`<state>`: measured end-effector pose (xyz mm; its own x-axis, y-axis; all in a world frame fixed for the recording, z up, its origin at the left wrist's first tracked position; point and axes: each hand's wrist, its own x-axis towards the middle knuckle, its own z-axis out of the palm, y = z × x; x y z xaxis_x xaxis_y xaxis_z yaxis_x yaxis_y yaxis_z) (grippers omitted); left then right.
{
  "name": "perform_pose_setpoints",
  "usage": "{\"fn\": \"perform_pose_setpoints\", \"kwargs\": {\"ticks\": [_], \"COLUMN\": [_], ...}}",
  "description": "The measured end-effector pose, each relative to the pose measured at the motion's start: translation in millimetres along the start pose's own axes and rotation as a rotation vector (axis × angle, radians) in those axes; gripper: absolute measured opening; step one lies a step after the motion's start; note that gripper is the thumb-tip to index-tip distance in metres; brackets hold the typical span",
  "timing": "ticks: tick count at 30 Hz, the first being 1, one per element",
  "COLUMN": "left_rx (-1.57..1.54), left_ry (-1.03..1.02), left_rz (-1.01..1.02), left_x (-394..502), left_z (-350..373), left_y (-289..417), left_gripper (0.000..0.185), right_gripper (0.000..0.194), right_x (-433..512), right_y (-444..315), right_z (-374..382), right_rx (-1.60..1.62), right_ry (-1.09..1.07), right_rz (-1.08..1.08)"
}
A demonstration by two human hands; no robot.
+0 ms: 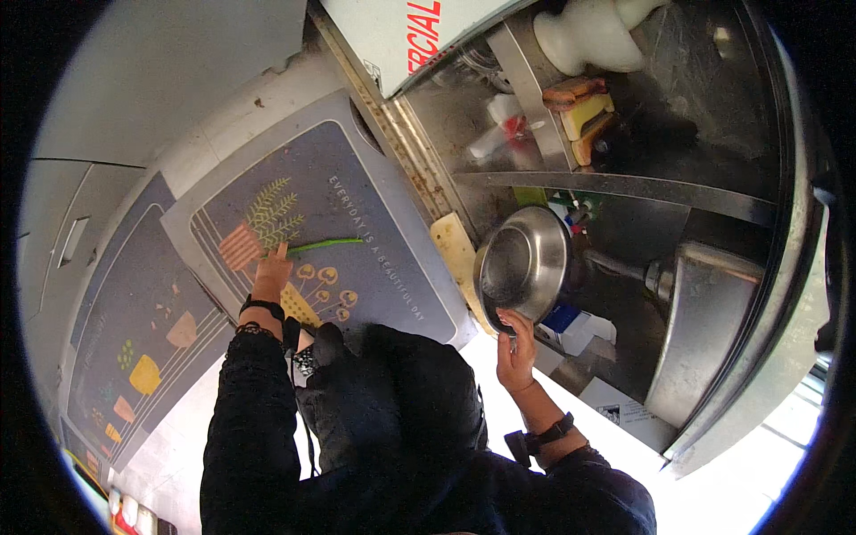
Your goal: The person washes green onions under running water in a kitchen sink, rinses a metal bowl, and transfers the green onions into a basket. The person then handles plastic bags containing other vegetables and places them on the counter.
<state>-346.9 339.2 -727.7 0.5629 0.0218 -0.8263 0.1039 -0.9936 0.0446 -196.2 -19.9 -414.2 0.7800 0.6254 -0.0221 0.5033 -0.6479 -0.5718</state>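
Note:
My left hand [273,273] reaches out over a printed grey floor mat [394,267]. A thin green stalk [328,245], perhaps a scallion or long bean, extends from its fingertips toward the right. At the counter side, my right hand [516,351] grips the near rim of a round stainless-steel bowl [525,257], with the thumb outside. The bowl is tilted so that its inside faces me, and no contents can be made out in it. Behind its left side shows a pale board [453,251], worn at the edge.
On the steel counter are a large steel container [705,334], a blue-and-white box [578,328], stacked sponges [585,117] and a white mortar [592,37]. A white panel with red lettering [381,40] overhangs the far end. A second mat [154,321] lies by the cabinets [67,221].

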Motion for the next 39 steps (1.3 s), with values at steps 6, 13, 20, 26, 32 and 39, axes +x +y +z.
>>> {"fn": "perform_pose_setpoints", "kwargs": {"ticks": [6, 13, 20, 26, 32, 39], "left_rx": [0.027, -0.565, -1.149, -1.363, -1.272, -1.145], "left_ry": [0.238, 0.547, 0.27, 0.359, 0.421, 0.394], "left_rz": [-0.01, 0.561, 1.222, 1.083, 0.977, 0.968], "left_x": [-2.4, -137.3, -408.4, -568.9, -619.4, -606.6], "left_z": [18.1, -106.6, -294.7, -410.9, -482.2, -545.7], "left_y": [16.0, 21.0, 69.3, 107.3, 179.2, 237.8], "left_gripper": [0.027, 0.016, 0.018, 0.019, 0.012, 0.013], "right_gripper": [0.024, 0.037, 0.051, 0.013, 0.012, 0.004], "right_x": [2.5, 27.2, 6.2, -19.1, -86.2, -168.2], "right_y": [-17.4, -95.6, -231.7, -304.0, -266.1, -113.5], "right_z": [-0.7, -22.3, -130.3, -299.0, -462.3, -540.3], "right_rx": [0.077, 0.048, 0.573, 0.429, 0.229, 0.188], "right_ry": [-0.028, -0.346, -0.668, -0.139, 0.55, 1.299], "right_rz": [0.089, 0.004, 0.125, -0.155, 0.287, 0.306]}}
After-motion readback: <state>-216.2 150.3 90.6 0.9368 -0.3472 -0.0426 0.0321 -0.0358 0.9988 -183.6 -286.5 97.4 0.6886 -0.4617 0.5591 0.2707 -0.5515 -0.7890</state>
